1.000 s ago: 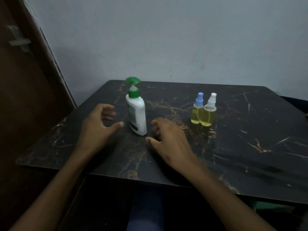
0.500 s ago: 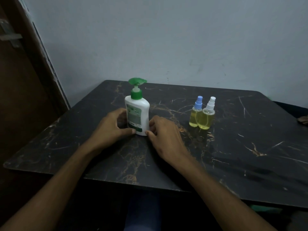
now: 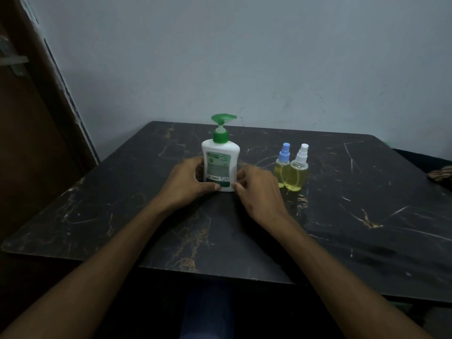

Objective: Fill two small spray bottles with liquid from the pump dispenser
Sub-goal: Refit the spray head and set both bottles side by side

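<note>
Head view. A white pump dispenser (image 3: 220, 165) with a green pump head stands upright on the dark marbled surface (image 3: 354, 216), near its middle. The left hand (image 3: 186, 183) and right hand (image 3: 256, 189) flank its lower body, fingers (image 3: 238, 176) curled against both sides and thumbs at the near base, holding it between them. Just right of the right hand, two small spray bottles stand touching: the blue-capped bottle (image 3: 281, 166) slightly farther, the white-capped bottle (image 3: 299, 171) nearer. Both contain yellow liquid.

Bare forearms, no visible sleeves
</note>
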